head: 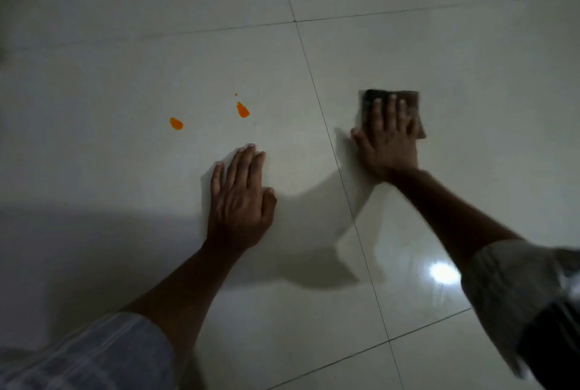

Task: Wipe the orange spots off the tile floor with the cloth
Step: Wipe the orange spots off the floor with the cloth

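Observation:
Two orange spots mark the pale tile floor [125, 75]: a larger drop [242, 110] with a tiny speck [236, 94] just above it, and another drop [176, 123] further left. My right hand [389, 141] lies flat on a dark folded cloth [370, 100], pressing it to the floor on the tile right of the grout line, well right of the spots. My left hand [240, 198] rests palm down on the floor below the spots, fingers together, holding nothing.
Dark grout lines [317, 100] cross the glossy tiles. A bright light glare [444, 273] sits on the floor near my right sleeve. Shadow covers the lower left floor.

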